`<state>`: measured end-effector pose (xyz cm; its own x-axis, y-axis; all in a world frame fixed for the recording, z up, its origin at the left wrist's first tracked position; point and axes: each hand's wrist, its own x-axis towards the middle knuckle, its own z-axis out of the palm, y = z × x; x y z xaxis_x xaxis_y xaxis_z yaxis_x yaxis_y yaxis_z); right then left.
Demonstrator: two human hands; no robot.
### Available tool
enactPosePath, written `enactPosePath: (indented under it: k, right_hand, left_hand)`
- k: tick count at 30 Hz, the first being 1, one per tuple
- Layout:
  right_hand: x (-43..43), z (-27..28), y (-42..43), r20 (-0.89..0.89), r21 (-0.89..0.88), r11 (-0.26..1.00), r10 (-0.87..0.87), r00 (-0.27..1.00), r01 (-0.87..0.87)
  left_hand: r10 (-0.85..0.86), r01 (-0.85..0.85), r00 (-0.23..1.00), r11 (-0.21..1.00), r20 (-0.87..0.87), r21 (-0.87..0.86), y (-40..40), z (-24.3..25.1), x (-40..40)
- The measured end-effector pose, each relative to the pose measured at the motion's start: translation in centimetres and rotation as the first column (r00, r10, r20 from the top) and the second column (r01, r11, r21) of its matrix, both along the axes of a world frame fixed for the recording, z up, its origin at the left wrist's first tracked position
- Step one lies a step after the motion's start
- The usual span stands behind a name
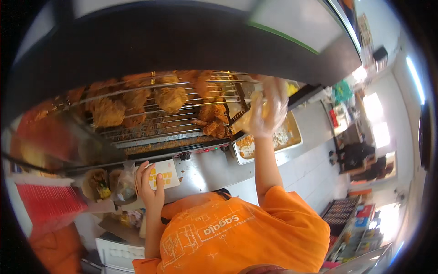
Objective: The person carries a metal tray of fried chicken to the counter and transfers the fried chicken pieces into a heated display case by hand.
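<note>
My bare left hand (151, 190) grips a small white paper box (169, 174) with yellow printing, at the front of a heated display cabinet. Higher up on the right, my right hand (268, 114) wears a clear plastic glove and is blurred, its fingers curled. A pale yellowish thing (243, 123) lies just under the glove; I cannot tell what it is or whether I hold it. Inside the cabinet, pieces of fried chicken (171, 99) rest on a wire rack (174, 130). Darker, redder chicken pieces (214, 120) sit at the rack's right end, closest to my gloved hand.
A crumb-strewn metal tray (296, 132) stands right of the cabinet on the steel counter (202, 174). The cabinet's dark upper frame (137, 44) overhangs the rack. Paper containers (94, 186) and a clear plastic bag (126, 186) stand at left, near a red basket (48, 203).
</note>
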<state>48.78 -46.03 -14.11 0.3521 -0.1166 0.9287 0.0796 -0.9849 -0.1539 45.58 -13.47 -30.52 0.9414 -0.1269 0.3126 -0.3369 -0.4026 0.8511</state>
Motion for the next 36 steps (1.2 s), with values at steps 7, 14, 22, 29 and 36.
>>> enactPosePath:
  k: [7,14,22,29,36]
  right_hand:
    - [-9.3,-19.1,-9.9,0.186,0.711,0.684,0.042,0.982,-0.164]
    - [-8.9,-21.2,-23.5,-0.749,0.093,0.516,-0.528,0.401,0.852]
    - [-8.9,-21.6,-20.8,-0.503,0.773,0.387,-0.111,0.857,0.503]
    - [-10.6,-10.9,-5.9,0.383,0.507,0.765,0.214,0.899,-0.398]
    - [0.5,7.0,8.1,-0.289,-0.012,0.840,0.517,0.806,-0.543]
  left_hand:
    - [-0.114,0.114,0.993,0.993,-0.022,-0.012,-6.2,3.2,0.9]
    - [-0.115,0.120,0.991,0.991,0.067,-0.065,-9.7,4.2,1.7]
    - [0.326,-0.507,0.619,0.860,0.714,0.047,-1.2,9.5,5.7]
    - [0.404,-0.596,0.628,0.800,0.665,0.077,4.2,10.5,9.5]
    - [0.377,-0.585,0.542,0.811,0.751,0.015,4.6,8.7,13.2]
